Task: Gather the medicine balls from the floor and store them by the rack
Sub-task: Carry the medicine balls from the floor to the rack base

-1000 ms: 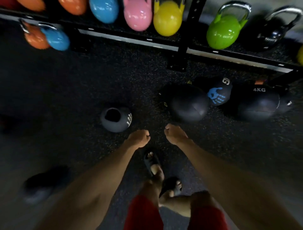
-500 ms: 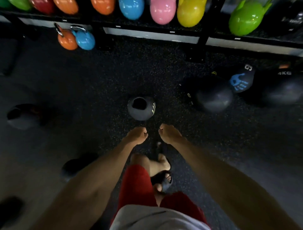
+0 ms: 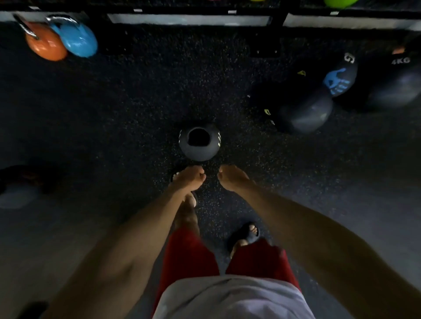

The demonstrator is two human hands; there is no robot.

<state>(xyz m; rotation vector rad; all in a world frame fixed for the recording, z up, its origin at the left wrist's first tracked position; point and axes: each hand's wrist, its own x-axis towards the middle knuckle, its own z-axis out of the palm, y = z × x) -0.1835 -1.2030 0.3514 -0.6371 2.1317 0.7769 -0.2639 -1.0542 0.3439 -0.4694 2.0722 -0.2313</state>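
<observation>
A dark medicine ball (image 3: 199, 142) sits on the speckled floor (image 3: 136, 95) at the centre of the view, just ahead of both hands and not touching them. The left hand (image 3: 190, 179) and right hand (image 3: 230, 178) hang side by side, fingers loosely curled, holding nothing. Other medicine balls (image 3: 305, 113) lie at right near the rack (image 3: 186, 19), whose shelf shows only part of a green kettlebell (image 3: 339, 2). Compared with half a second ago, the ball is nearer the hands, and most of the shelf's coloured kettlebells are out of view.
</observation>
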